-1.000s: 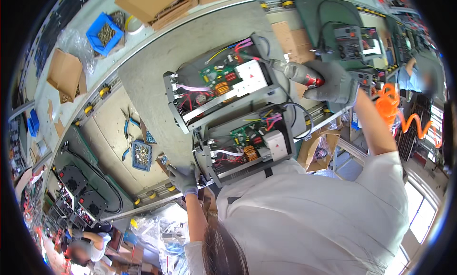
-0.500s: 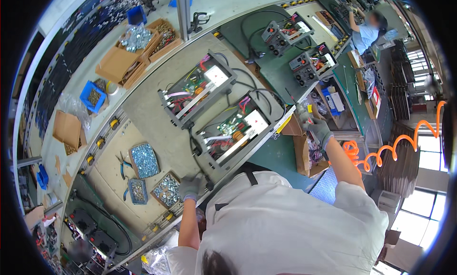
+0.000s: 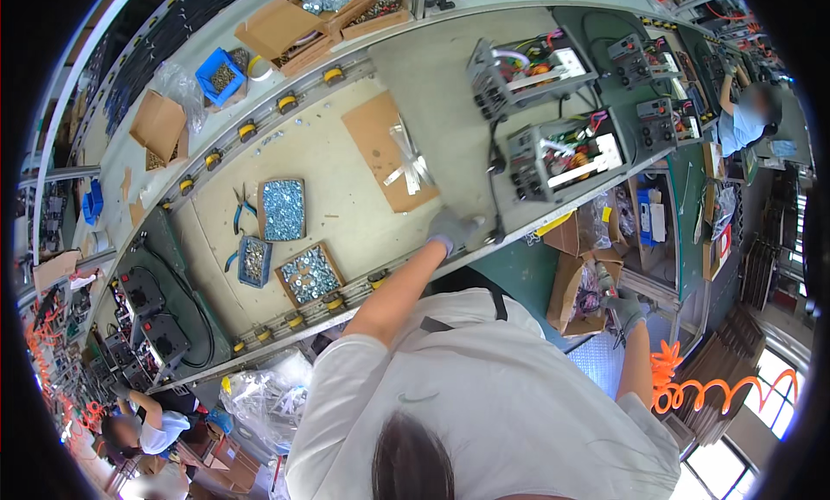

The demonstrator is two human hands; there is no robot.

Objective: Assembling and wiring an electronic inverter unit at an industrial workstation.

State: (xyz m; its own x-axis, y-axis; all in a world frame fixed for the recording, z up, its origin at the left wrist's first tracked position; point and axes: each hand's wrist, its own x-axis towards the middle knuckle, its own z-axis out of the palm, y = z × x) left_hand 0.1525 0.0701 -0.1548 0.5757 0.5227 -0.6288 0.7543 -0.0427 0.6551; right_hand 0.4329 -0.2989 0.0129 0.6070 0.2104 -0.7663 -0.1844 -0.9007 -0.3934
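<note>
The grey-gloved left hand [image 3: 451, 230] rests at the near edge of the flat grey board [image 3: 432, 93], its grip impossible to tell; the grey-gloved right hand [image 3: 624, 311] is beside an open brown cardboard box [image 3: 565, 288], its hold equally unclear; beyond the left hand, on the board, sits the nearer open-topped dark-grey metal unit [image 3: 566, 158]; it is probably heavy and stiff, its exposed wiring fragile, so best held low by the metal sides.

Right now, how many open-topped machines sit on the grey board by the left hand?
2 on the grey board: the far machine, toward the back, and the near machine, by the front edge. None seems hidden.
</note>
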